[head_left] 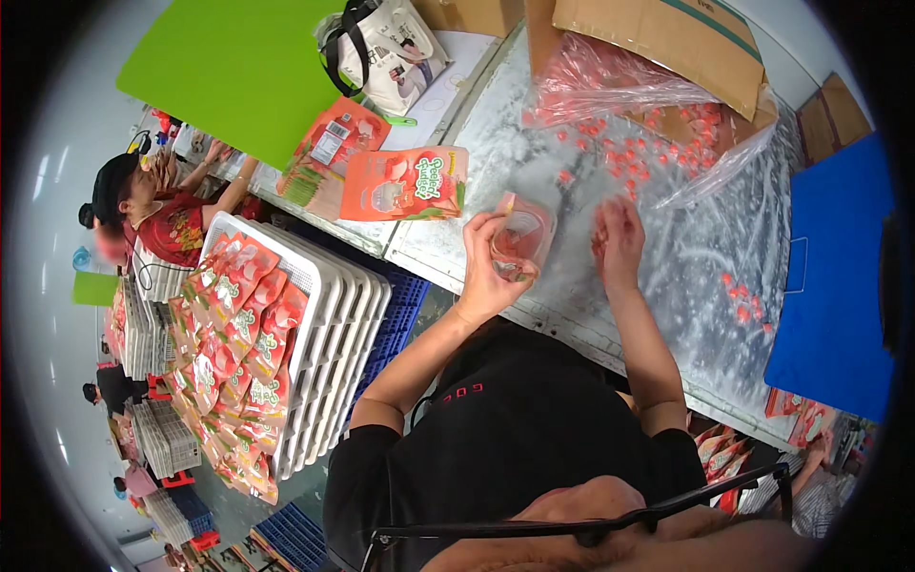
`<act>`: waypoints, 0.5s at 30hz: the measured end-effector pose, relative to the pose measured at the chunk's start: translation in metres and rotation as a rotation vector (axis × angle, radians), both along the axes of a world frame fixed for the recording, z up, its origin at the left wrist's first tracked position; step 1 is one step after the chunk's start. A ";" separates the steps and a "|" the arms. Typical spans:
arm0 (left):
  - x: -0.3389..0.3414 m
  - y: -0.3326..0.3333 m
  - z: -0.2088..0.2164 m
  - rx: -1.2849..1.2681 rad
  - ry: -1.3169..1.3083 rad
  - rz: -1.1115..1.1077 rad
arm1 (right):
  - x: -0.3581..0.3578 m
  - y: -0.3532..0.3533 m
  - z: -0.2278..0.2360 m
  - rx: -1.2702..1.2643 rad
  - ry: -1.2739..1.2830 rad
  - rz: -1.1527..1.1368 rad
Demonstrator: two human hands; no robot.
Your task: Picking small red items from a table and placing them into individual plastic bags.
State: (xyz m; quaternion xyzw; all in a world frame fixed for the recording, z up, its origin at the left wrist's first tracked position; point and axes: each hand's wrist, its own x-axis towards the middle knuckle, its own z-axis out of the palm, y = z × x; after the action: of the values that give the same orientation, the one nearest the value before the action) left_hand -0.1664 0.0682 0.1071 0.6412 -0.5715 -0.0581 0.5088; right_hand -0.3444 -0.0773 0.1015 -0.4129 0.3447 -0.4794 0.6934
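In my left hand (pixel 488 269) I hold a red pouch (pixel 522 234) with a clear panel, its fingers wrapped round the side. Some reddish content shows through the panel. My right hand (pixel 618 236) is just to the right of the pouch, above the dusted metal table, with its fingers curled together. What those fingers hold, if anything, I cannot make out. Beyond it, small red wrapped-looking pieces (pixel 629 164) lie scattered at the mouth of a tipped cardboard box (pixel 677 48) lined with clear plastic (pixel 610 81).
Printed red pouches (pixel 405 186) lie left of my hands, near a white tote bag (pixel 391 62). A stack of white trays (pixel 329 334) heaped with filled pouches (pixel 233 353) stands at the left. Blue (pixel 834 286) and green (pixel 224 71) panels flank the table. A co-worker (pixel 162 205) works at left.
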 end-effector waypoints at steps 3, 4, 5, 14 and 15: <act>-0.012 -0.008 0.002 -0.029 0.020 -0.031 | 0.022 0.006 0.055 0.003 -0.495 0.066; -0.014 -0.011 0.003 -0.030 0.003 -0.031 | 0.030 0.010 0.060 -0.028 -0.504 0.050; -0.016 -0.013 0.004 -0.022 0.004 -0.038 | 0.039 0.015 0.063 -0.058 -0.515 0.038; -0.020 -0.013 0.010 0.011 0.019 -0.003 | 0.032 0.030 0.050 -0.292 -0.199 0.157; -0.020 -0.014 0.010 0.005 0.023 0.009 | 0.030 0.030 0.045 -0.308 -0.154 0.168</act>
State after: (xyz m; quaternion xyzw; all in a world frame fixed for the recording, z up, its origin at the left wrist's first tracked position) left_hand -0.1863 0.0547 0.1166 0.6445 -0.5627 -0.0646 0.5137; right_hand -0.3139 -0.0474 0.1467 -0.5037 0.1773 -0.4971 0.6839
